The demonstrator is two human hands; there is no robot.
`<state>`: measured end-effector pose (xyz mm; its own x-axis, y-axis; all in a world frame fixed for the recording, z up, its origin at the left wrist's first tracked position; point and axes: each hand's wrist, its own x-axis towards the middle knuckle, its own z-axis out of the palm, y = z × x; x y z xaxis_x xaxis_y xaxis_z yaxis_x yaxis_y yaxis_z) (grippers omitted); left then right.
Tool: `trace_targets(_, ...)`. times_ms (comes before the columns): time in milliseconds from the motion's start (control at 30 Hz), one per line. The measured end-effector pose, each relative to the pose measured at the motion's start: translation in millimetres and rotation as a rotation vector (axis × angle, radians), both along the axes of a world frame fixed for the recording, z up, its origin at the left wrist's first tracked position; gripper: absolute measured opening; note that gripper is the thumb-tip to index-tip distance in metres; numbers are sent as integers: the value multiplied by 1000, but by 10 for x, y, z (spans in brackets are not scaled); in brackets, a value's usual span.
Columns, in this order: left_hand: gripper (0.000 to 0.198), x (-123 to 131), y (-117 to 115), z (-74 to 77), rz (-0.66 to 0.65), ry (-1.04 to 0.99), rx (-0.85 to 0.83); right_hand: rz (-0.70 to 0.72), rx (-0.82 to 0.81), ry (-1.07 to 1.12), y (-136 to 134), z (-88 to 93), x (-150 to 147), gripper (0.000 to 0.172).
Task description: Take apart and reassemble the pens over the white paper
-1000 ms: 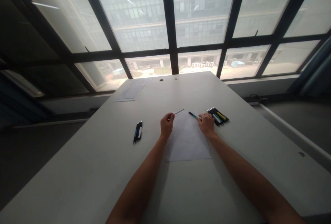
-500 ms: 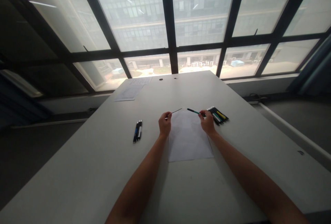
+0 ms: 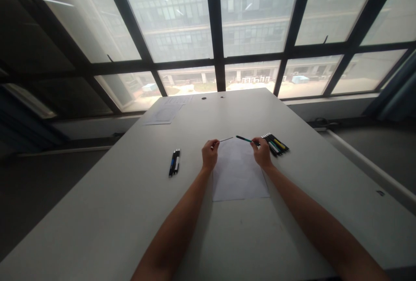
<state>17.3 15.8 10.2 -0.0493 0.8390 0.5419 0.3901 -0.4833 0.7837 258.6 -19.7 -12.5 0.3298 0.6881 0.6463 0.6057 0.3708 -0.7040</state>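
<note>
My left hand (image 3: 209, 154) is closed in a pinch on a thin dark pen refill (image 3: 226, 139), whose free end points right and slightly up. Between the fingers of my right hand (image 3: 261, 153) is a black and teal pen (image 3: 243, 138), with its end directed left toward the refill. A small gap separates the two tips. Both are held over the far edge of a white sheet of paper (image 3: 240, 177) on the table. Just beyond my right hand lies a row of several pens (image 3: 276, 143), dark with white, green and yellow parts.
On the left of the white table (image 3: 107, 203) a few dark pens (image 3: 174, 163) lie side by side. Printed sheets (image 3: 162, 114) rest at the far left corner. A small dark object (image 3: 380, 193) sits near the right edge. Windows stand behind the table.
My left hand has shifted a little to the right, bringing the refill's tip closer to the pen. My right hand keeps its hold on the pen. The view has moved slightly.
</note>
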Motion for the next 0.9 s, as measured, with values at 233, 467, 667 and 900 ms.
trace_targets(233,17,-54,-10,75,-36,100,108,2,-17,-78,-47,48,0,9)
trace_targets(467,16,-110,12,96,-106,136,110,40,-89,-176,-84,95,-37,10)
trace_targets(667,13,-13,-11,61,-175,151,80,148,-77,-160,-118,142,-95,10)
trace_targets(900,16,40,-42,53,-232,155,63,202,-50,-124,-120,139,-114,8)
